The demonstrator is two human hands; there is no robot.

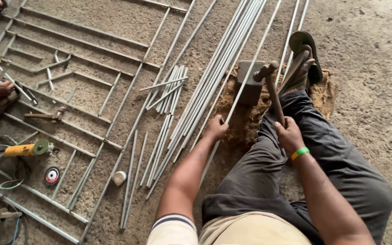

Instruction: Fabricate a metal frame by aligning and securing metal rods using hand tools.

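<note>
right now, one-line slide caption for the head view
Seated on the floor, left hand steadies a thin metal rod across a steel block while right hand grips a hammer.

left hand (216, 127) fisted low, right hand (288, 133) clenched, arms extended forward

Hammers: two are showing, one hammer (272, 86) raised at the block, one hammer (46, 115) lying on the metal frame (82, 43)
Angle grinder (26, 149): one
Cutting disc (51, 175): one lying loose
Steel block (250, 81): one
Sandal (307, 52): one
Wristband (300, 153): one green
Long rods (223, 59): too many to be counting
Hands: four are showing
</note>
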